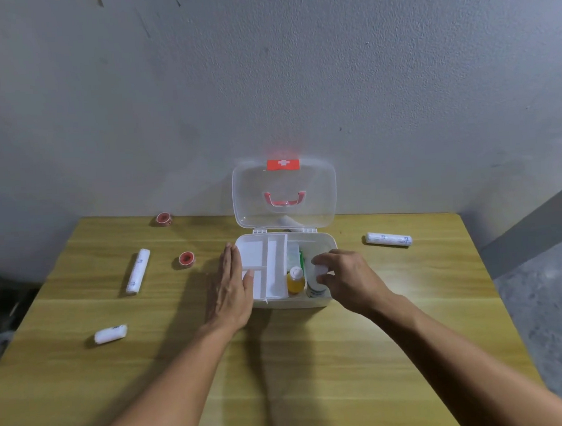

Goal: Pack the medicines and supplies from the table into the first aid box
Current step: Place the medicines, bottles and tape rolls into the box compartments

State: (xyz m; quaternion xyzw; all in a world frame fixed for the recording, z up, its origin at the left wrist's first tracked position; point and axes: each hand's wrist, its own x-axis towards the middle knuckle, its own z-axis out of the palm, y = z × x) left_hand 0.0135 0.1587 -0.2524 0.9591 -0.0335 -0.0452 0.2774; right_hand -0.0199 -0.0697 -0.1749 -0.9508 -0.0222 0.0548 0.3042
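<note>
Head view: my right hand (344,276) has its grip round a white bottle (317,281), setting it into the box (320,240) beside the yellow bottle (295,280). Left hand (230,286) lies flat, steadying the box. Next I judge: let go, fetch a roll (388,239) off the tabletop (282,361).

White box (327,243), yellow bottle (295,284), red tapes (187,259)

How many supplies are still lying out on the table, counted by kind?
White bandage rolls: 3, the long roll at the left, the short roll near the front and the roll at the right.
Red tape rolls: 2, the far tape roll and the near tape roll.
Total: 5 still outside the first aid box.
</note>
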